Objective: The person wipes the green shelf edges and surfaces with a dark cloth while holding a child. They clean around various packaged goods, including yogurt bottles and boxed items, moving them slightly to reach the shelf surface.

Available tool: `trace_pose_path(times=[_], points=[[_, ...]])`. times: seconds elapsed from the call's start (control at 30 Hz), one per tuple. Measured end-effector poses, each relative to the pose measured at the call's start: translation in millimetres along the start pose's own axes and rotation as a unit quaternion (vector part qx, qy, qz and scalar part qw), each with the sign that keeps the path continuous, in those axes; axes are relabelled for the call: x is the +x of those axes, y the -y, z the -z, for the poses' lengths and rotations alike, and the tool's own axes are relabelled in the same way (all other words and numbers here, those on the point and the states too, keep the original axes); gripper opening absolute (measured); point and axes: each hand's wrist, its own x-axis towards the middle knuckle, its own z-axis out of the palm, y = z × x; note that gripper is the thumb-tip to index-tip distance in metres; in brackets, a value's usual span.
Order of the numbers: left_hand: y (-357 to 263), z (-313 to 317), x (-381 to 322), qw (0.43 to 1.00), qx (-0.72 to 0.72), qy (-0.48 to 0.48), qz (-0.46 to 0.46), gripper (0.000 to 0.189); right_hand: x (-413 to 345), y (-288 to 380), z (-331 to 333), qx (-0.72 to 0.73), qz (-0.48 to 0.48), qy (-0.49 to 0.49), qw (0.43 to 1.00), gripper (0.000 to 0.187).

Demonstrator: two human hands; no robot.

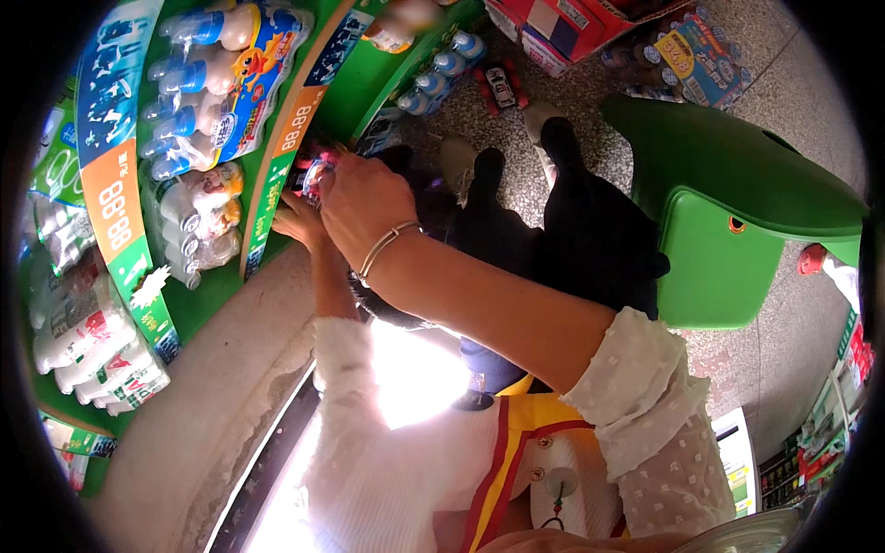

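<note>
Both hands reach to the edge of a green display shelf on the left. My right hand, with a bracelet at the wrist, closes on a small item with red and clear parts. Its exact kind is hard to tell, as my fingers cover much of it. Just below and to the left, my left hand lies against the shelf's front edge, close under the item. Some of its fingers are hidden, so its hold on the item is unclear.
Shrink-wrapped bottle packs and small white bottles stand on the shelf. A toy vehicle with red wheels lies on the speckled floor. Beyond are a red carton and another bottle pack. A green plastic seat stands at right.
</note>
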Motion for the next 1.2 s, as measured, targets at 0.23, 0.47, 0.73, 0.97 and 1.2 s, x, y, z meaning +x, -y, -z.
trace_pose_path(times=[0.23,0.47,0.73,0.97,1.2], points=[[-114,76,-73,0.831,-0.454,0.302,0.114,0.047,-14,3,-6,-0.098,0.044,-0.080,0.991,0.039],[-137,-1,45,0.810,-0.464,0.305,0.186,0.062,-18,-5,18,-0.154,0.138,0.168,0.964,0.039],[-150,-108,122,0.879,-0.249,0.404,0.053,0.079,-22,-14,20,-0.217,0.144,0.174,0.950,0.036],[-180,-110,85,0.937,-0.155,0.257,-0.180,0.041,-14,-13,22,-0.154,0.167,0.262,0.938,0.040],[-161,-72,92,0.590,-0.599,0.442,0.312,0.024,-26,-4,14,-0.192,0.194,0.288,0.918,0.036]])
